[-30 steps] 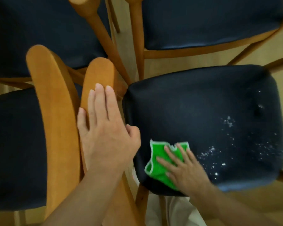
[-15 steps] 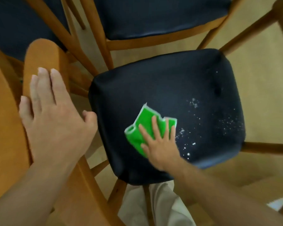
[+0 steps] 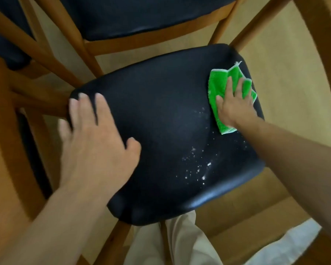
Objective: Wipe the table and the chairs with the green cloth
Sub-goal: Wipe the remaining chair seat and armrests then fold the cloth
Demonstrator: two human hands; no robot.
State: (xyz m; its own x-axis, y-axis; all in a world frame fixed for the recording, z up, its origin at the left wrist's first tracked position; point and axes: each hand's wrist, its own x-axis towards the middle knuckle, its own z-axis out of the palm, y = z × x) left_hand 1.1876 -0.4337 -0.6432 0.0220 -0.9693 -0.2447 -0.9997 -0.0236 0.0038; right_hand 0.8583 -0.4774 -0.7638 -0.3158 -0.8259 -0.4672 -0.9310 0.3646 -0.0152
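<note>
Wooden chair legs and rails crowd the upper left, and a second dark seat (image 3: 141, 14) sits just beyond the near one, its wooden frame close to the near seat's far edge. A wooden chair part rises along the right edge of the view, and pale trousers (image 3: 172, 243) show below the seat's near edge. The black chair seat (image 3: 161, 119) fills the middle — white crumbs (image 3: 197, 167) are scattered over its right half, from near the centre down toward the near right corner. The green cloth (image 3: 218, 87) lies folded on the seat's far right corner, flat beneath the right hand (image 3: 232, 106), whose straight, spread fingers press it down. The left hand (image 3: 96, 148) lies over the seat's left edge, fingers extended and holding nothing, well apart from the cloth — the crumbs lie between the two hands
</note>
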